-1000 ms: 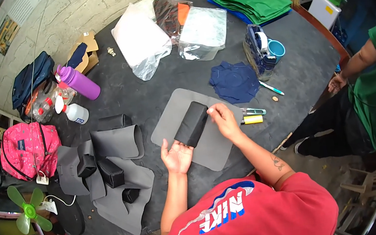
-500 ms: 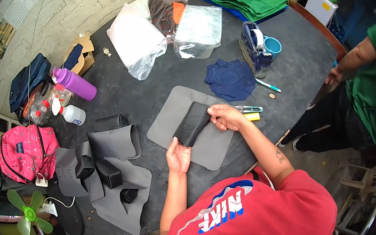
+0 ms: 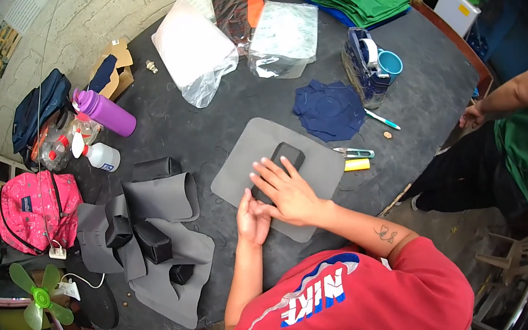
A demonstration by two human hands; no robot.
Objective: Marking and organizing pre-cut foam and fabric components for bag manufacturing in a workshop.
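A black box-shaped fabric piece (image 3: 288, 157) lies across a grey sheet with rounded corners (image 3: 252, 145) on the dark table. On top of it, my right hand (image 3: 289, 196) rests flat with its fingers spread. My left hand (image 3: 252, 220) is at the piece's near left end, its thumb along the edge and its other fingers partly hidden beneath my right hand. Much of the black piece's near half is covered by my right hand. Just right of the sheet are a thread snipper (image 3: 356, 153) and a yellow object (image 3: 357, 165).
More grey sheets with black box-shaped parts (image 3: 153, 241) are heaped at left. Navy fabric (image 3: 328, 109), a pen (image 3: 382, 119) and a clear container beside a blue cup (image 3: 390, 65) stand right of centre. Plastic bags (image 3: 198, 54) sit behind. A person in green (image 3: 527, 132) stands at right.
My right hand has let go of the black piece's far end and now lies flat over it. The piece has come down onto the grey sheet. My left hand stays at the near end.
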